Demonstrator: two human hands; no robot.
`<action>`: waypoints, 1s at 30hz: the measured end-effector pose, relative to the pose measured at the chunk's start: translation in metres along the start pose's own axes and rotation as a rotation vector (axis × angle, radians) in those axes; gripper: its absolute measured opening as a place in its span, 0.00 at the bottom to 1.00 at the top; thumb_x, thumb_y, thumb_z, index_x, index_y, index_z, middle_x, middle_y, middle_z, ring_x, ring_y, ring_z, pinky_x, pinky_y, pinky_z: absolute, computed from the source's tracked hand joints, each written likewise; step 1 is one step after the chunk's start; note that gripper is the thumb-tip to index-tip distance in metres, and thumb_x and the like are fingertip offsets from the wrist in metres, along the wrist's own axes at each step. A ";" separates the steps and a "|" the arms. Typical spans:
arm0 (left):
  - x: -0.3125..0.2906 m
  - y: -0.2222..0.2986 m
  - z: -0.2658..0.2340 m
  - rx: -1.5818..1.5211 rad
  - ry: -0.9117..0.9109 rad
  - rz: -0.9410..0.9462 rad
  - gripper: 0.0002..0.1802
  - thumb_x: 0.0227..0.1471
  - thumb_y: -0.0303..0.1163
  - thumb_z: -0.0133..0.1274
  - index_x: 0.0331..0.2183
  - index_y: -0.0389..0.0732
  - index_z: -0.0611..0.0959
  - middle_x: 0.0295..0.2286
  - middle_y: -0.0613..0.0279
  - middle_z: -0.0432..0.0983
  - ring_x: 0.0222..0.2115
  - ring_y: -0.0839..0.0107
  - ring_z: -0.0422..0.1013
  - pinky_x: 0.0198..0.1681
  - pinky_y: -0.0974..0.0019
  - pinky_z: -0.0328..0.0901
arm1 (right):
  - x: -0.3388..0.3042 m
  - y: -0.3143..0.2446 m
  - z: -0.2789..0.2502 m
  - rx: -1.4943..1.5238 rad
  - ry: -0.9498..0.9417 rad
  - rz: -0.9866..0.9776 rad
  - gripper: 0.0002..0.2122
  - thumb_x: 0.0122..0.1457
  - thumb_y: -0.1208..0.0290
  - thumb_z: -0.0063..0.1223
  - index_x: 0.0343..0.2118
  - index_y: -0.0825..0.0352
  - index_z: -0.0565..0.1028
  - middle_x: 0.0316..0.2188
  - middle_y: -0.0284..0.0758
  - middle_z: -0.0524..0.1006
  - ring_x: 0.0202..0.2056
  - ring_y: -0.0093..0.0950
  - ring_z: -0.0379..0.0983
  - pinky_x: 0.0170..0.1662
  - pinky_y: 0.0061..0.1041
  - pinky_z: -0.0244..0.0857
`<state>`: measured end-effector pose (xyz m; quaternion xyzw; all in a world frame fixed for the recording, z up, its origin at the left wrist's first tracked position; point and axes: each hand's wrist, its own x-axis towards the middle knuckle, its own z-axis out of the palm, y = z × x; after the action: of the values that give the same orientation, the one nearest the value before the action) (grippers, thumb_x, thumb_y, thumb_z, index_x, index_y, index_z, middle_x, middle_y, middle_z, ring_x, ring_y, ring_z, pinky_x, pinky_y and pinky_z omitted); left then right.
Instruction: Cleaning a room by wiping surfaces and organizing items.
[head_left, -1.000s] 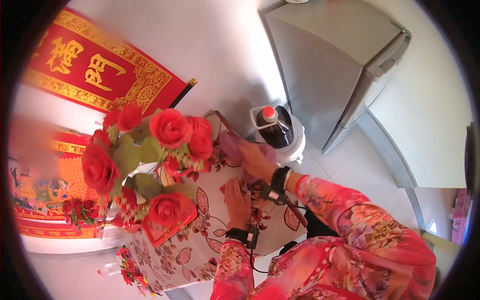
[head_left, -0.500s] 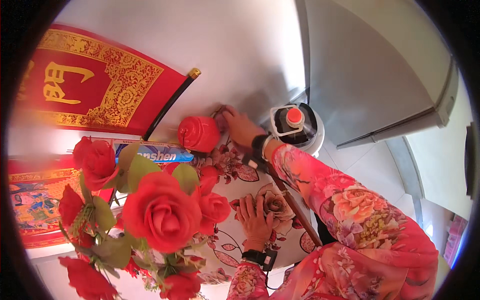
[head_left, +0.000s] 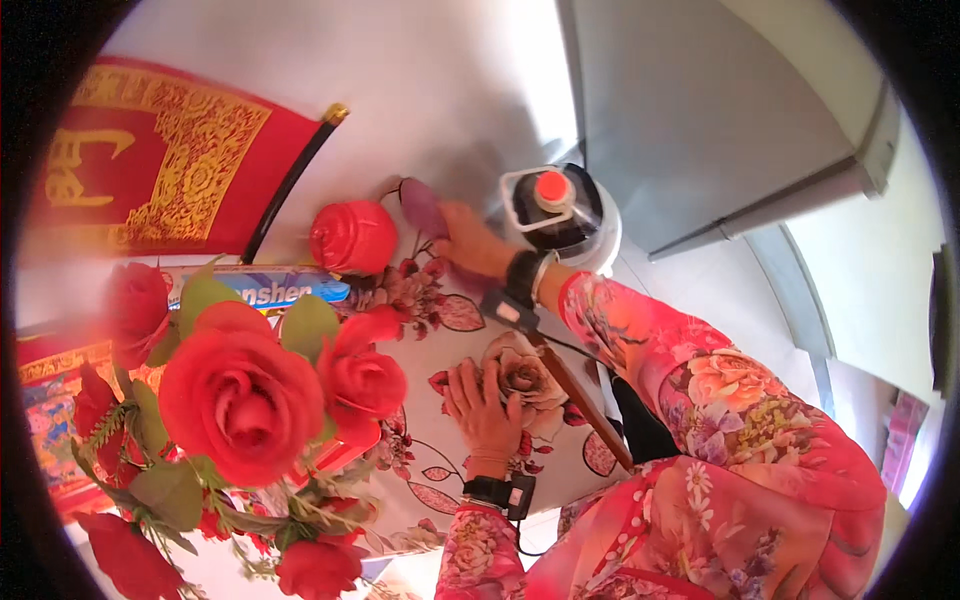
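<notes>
My left hand (head_left: 486, 412) lies flat on the floral tablecloth (head_left: 410, 347), fingers stretched out beside a large printed flower. Farther off, near the wall, my right hand (head_left: 472, 240) presses on a purple cloth (head_left: 424, 208) at the table's far edge. Part of the cloth shows past the fingertips, and more of it is under the palm. A round red container (head_left: 353, 238) stands just left of that cloth. The fingers of my right hand are blurred and partly hidden.
Red artificial roses (head_left: 240, 395) fill the near left. A blue-and-white box (head_left: 290, 287) sits along the wall below a red-and-gold hanging scroll (head_left: 190, 150). Right of my hand stands a jug with a red cap (head_left: 553, 187), beside a grey refrigerator (head_left: 700, 120).
The view has shifted, so everything sits farther left in it. My right hand has slid the purple cloth a little away from the red container. My left hand rests in place.
</notes>
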<state>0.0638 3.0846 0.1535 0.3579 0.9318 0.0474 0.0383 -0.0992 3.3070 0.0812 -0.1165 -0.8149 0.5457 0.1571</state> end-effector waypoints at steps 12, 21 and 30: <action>-0.008 -0.001 0.015 0.046 0.144 0.116 0.32 0.53 0.45 0.43 0.58 0.45 0.61 0.58 0.48 0.51 0.60 0.47 0.46 0.60 0.45 0.42 | -0.300 -0.057 -0.091 0.122 -0.129 0.182 0.31 0.52 0.68 0.54 0.58 0.70 0.55 0.50 0.52 0.62 0.53 0.47 0.60 0.57 0.36 0.54; 0.019 -0.012 0.002 -0.207 0.059 0.171 0.29 0.51 0.39 0.50 0.54 0.40 0.66 0.56 0.44 0.54 0.57 0.44 0.49 0.59 0.45 0.44 | -0.424 -0.039 -0.136 0.577 0.178 0.679 0.25 0.57 0.74 0.50 0.57 0.67 0.58 0.49 0.39 0.69 0.51 0.29 0.65 0.53 0.26 0.58; 0.219 0.093 -0.029 -0.488 0.340 0.465 0.21 0.55 0.36 0.48 0.47 0.33 0.71 0.49 0.44 0.65 0.53 0.45 0.56 0.58 0.47 0.48 | -0.262 -0.015 -0.217 0.865 0.446 0.469 0.24 0.56 0.78 0.50 0.57 0.66 0.60 0.47 0.33 0.69 0.46 0.20 0.65 0.49 0.23 0.62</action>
<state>-0.0395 3.2987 0.1848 0.5273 0.7800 0.3341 -0.0447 0.2257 3.3912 0.1382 -0.3332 -0.4148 0.8138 0.2338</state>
